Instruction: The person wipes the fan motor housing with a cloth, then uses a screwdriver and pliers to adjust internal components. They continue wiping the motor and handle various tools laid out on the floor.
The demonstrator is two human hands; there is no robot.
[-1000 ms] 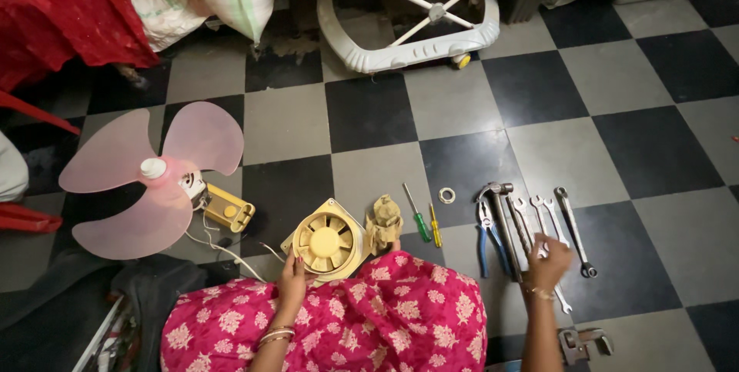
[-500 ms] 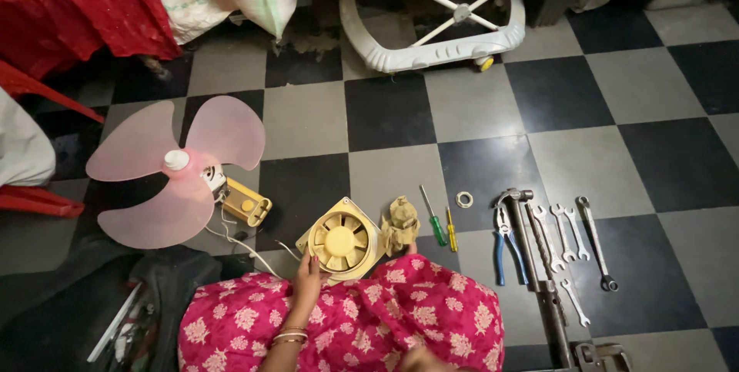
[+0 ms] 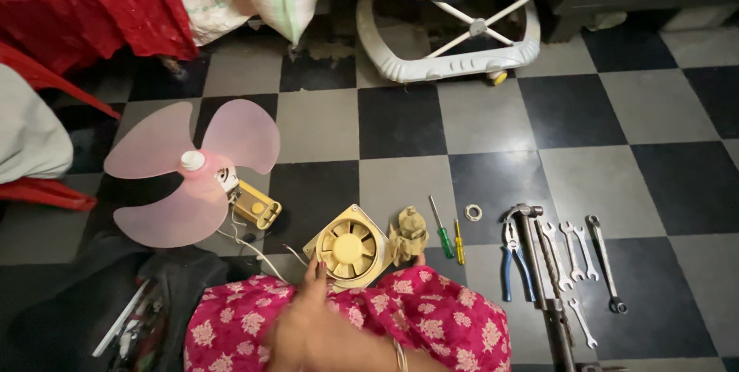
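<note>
The left hand point(image 3: 315, 326) rests open-fingered against the square cream plastic fan housing point(image 3: 348, 246), right hand unseen; pink three-bladed fan assembly point(image 3: 188, 172) lies detached, row of steel spanners point(image 3: 573, 253) untouched.

small cream square fan housing point(image 3: 350, 249) lies flat on checkered floor, round blades face up, just beside a crumpled tan rag point(image 3: 408, 235).

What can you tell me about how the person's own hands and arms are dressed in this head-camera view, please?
Only one hand shows clearly, blurred, low in the view. It is bare, with no glove and no sleeve reaching the wrist. A thin, pale metal bangle circles the wrist. Any ring is too blurred to tell. The other hand is not clearly in view. Beneath the arm lies pink cloth with a white flower print.
</note>
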